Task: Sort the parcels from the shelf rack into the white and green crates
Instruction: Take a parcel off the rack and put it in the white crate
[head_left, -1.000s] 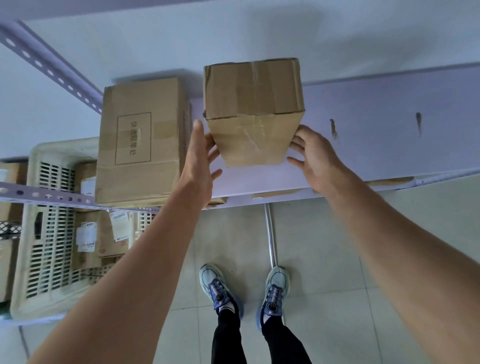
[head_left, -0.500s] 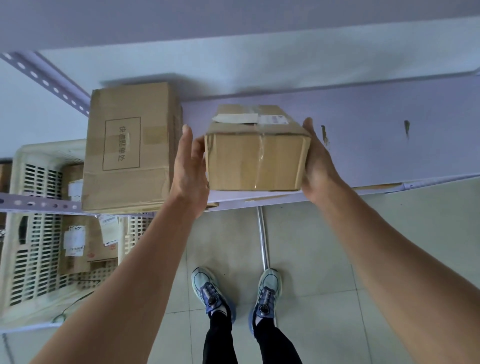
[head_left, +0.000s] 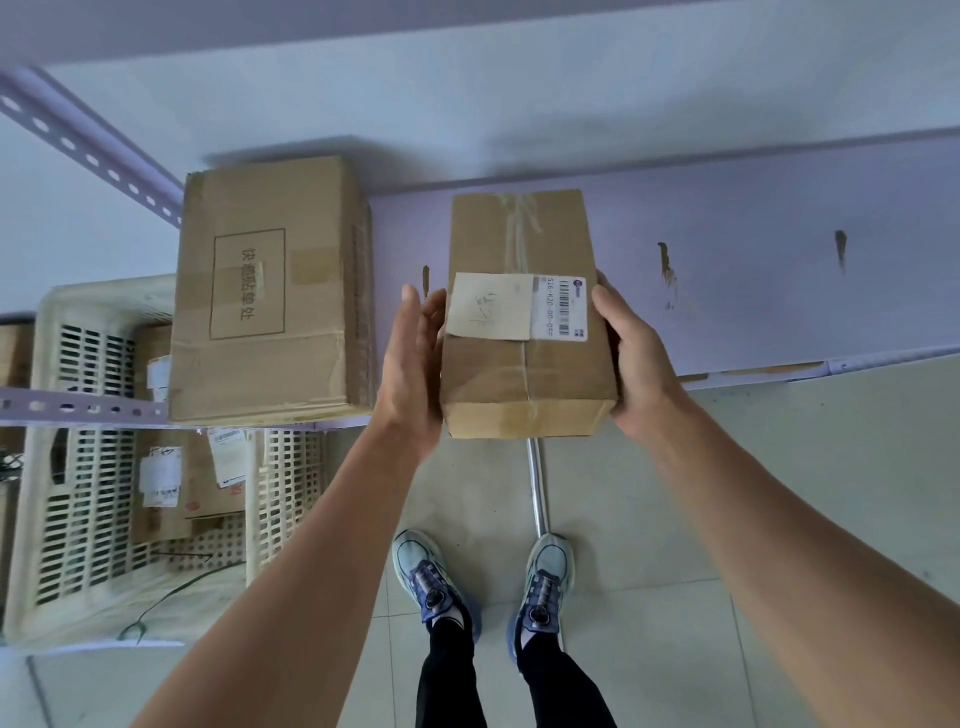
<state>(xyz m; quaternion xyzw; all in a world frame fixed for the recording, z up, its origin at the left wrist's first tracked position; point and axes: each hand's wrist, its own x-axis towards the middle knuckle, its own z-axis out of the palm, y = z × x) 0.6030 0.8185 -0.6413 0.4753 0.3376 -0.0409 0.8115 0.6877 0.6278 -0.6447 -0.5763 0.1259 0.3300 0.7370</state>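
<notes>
Below, white crate (head_left: 78, 467) holds several labelled parcels (head_left: 171, 483).

this looks like a parcel storeroom or small sorting depot. a slotted-angle metal rack (head_left: 88, 156) carries a pale lilac shelf (head_left: 753, 270) with taped cardboard boxes (head_left: 270, 291) on it, one showing a barcode shipping label (head_left: 563, 309). underneath sits a perforated white plastic crate (head_left: 83, 467) filled with labelled packages, on a plain tiled floor (head_left: 753, 493) against bare walls.

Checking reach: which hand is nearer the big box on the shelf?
Left. The left hand is just beside the big box; the right hand is across the held parcel.
</notes>
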